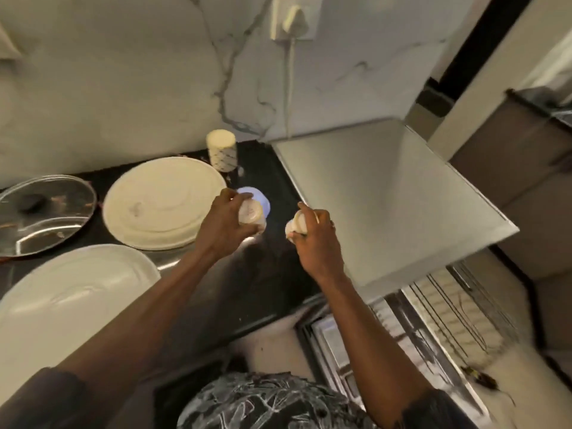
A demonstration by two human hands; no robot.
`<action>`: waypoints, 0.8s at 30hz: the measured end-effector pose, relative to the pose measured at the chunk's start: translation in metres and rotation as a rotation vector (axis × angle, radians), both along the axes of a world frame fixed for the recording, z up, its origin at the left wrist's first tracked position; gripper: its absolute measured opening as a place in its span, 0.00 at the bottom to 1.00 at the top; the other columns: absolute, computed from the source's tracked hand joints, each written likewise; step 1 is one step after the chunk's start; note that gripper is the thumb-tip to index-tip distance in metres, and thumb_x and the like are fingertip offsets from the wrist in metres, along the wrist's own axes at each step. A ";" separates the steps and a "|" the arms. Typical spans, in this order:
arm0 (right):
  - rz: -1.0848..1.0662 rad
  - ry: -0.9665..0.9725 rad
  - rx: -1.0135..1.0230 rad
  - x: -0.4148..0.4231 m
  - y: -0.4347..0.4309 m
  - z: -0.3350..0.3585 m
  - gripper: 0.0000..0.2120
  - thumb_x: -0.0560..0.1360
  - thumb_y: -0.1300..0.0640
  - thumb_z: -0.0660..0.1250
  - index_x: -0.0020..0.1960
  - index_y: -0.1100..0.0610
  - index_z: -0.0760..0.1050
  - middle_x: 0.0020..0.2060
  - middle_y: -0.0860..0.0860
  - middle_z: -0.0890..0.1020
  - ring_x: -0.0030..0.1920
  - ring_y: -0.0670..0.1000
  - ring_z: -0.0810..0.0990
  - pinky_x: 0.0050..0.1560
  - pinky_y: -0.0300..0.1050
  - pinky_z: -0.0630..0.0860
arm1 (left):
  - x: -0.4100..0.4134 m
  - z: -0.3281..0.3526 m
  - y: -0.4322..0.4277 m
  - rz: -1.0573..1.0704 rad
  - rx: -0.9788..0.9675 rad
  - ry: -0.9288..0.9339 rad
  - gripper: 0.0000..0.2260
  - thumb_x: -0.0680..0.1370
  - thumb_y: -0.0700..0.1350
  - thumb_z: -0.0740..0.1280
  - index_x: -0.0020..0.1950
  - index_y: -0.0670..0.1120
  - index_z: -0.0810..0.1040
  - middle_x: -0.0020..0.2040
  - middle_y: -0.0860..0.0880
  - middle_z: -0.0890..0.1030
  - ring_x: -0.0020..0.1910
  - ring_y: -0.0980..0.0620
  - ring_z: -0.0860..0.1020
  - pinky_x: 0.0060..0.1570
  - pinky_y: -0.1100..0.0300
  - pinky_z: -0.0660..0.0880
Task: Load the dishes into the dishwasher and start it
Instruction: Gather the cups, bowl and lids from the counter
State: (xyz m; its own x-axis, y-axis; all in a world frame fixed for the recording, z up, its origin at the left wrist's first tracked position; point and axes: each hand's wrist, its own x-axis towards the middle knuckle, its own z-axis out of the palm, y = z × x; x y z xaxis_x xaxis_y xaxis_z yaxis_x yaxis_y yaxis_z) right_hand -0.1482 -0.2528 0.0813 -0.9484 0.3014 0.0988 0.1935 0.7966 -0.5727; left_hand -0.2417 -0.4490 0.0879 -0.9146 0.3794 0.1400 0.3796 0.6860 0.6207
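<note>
The left hand (224, 222) curls its fingers round a small cream cup, the left cup (251, 214), and holds it tipped on its side above the counter (272, 280). The right hand (314, 239) grips a second small cream cup, the right cup (294, 227), in the same way, fingers wrapped over it and thumb on the near side. The two hands are apart, with a strip of black counter showing between them. Both cups are blurred, so I cannot tell their pattern.

Just behind the left cup lies a pale blue disc (258, 196); what it is I cannot tell. Left of the left hand a round cream plate (161, 202) lies flat on the counter. Nearer the person, at the lower left, is a white oval platter (71, 292). Left of the plate is a steel lid (52, 212) with a dark knob. A tall cup (221, 151) with a fine pattern stands upright behind the plate, near the wall (123, 88).

The dishwasher (387, 196), white on top, stands just right of the right hand. Its wire rack (455, 308) shows below, at the lower right. On the marble wall above, a white plug (295, 18) sits in a socket, and its cord (290, 88) hangs down behind the dishwasher.
</note>
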 end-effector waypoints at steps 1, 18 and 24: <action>-0.031 0.000 0.002 0.018 0.013 -0.001 0.30 0.77 0.56 0.70 0.76 0.47 0.65 0.68 0.52 0.69 0.64 0.57 0.73 0.60 0.54 0.76 | 0.014 0.001 0.020 -0.057 0.009 0.016 0.30 0.68 0.54 0.77 0.67 0.49 0.76 0.64 0.47 0.74 0.62 0.48 0.73 0.62 0.50 0.73; -0.666 -0.053 -0.047 0.307 0.181 -0.068 0.30 0.76 0.57 0.71 0.75 0.47 0.65 0.67 0.57 0.69 0.65 0.65 0.73 0.55 0.59 0.77 | 0.236 -0.056 0.272 -0.726 -0.226 -0.065 0.29 0.67 0.51 0.77 0.67 0.49 0.74 0.60 0.43 0.72 0.60 0.41 0.74 0.58 0.46 0.74; -0.816 -0.103 -0.120 0.343 0.193 -0.109 0.30 0.77 0.57 0.71 0.76 0.48 0.64 0.69 0.58 0.69 0.65 0.64 0.74 0.55 0.58 0.79 | 0.253 -0.102 0.318 -0.814 -0.338 -0.061 0.28 0.69 0.51 0.76 0.66 0.48 0.73 0.63 0.44 0.69 0.61 0.41 0.73 0.54 0.43 0.77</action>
State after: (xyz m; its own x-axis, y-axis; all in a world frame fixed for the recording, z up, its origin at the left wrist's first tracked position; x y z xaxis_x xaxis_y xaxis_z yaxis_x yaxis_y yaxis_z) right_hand 0.1951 -0.0601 -0.0278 -0.4300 0.9013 -0.0534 0.7399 0.3179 -0.5929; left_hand 0.0108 -0.1315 -0.0137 -0.3451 0.9284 -0.1376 0.8031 0.3680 0.4687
